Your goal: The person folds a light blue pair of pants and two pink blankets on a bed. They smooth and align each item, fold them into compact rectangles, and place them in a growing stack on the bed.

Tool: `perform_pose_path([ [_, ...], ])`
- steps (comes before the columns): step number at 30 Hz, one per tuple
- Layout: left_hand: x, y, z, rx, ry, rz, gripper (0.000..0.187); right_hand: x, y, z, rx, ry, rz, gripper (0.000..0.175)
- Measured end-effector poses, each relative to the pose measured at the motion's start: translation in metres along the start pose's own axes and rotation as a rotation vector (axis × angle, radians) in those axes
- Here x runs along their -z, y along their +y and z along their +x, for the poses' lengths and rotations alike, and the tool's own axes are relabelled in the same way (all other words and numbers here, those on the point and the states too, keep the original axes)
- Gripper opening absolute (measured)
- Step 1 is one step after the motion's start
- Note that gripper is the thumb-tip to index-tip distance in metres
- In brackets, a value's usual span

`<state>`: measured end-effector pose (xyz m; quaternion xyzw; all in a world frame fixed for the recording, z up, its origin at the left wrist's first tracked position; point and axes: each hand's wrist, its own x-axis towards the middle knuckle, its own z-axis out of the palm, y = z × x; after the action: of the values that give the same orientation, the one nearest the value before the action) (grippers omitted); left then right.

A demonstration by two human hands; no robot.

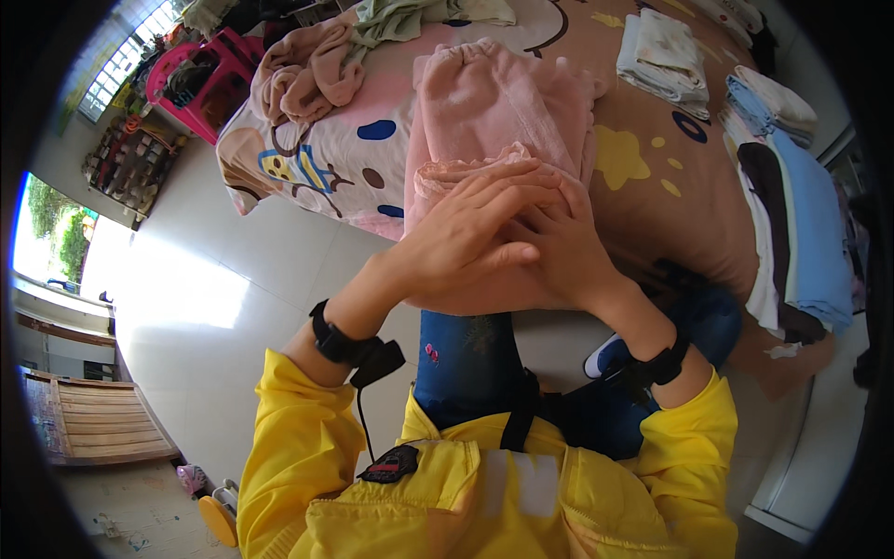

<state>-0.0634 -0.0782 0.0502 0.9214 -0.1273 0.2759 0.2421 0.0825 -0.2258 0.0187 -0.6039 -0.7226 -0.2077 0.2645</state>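
A pink plush garment [489,112], folded, lies at the near edge of the bed, its lower part hanging over my knees. Ruffled lace trim shows on the fold in front of my fingers. My left hand [475,216] and my right hand [566,230] overlap on top of this garment, with fingers crossing. Both palms face down or inward, and what is under them is hidden, so I cannot tell whether the cloth is gripped.
Around it on the patterned bedsheet [670,182] are a crumpled pink garment [300,77], a green cloth [398,21], folded white cloths [663,63] and a stack of blue and white clothes [810,223]. A pink plastic chair [230,70] stands beyond the bed's left corner.
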Motion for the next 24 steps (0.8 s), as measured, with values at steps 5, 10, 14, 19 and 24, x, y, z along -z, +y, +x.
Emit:
perform_pose_path([
  [5,-0.011,-0.022,0.011,0.168,-0.204,0.15,0.05,0.011,-0.023,-0.032,-0.003,-0.028,0.006,0.033],
  [10,-0.013,-0.032,0.002,0.121,-0.158,0.106,0.046,0.003,-0.033,-0.075,0.082,-0.061,-0.318,0.048],
  [14,-0.01,-0.038,0.009,0.106,-0.154,0.014,0.046,-0.017,-0.019,-0.071,0.067,0.052,-0.389,0.046],
  [19,-0.007,-0.048,0.009,0.092,-0.14,-0.047,0.048,-0.013,-0.014,-0.05,0.094,0.088,-0.354,0.046],
  [24,-0.005,-0.042,0.0,0.223,0.135,-0.096,0.051,0.005,-0.015,-0.043,0.098,0.008,-0.36,0.051],
])
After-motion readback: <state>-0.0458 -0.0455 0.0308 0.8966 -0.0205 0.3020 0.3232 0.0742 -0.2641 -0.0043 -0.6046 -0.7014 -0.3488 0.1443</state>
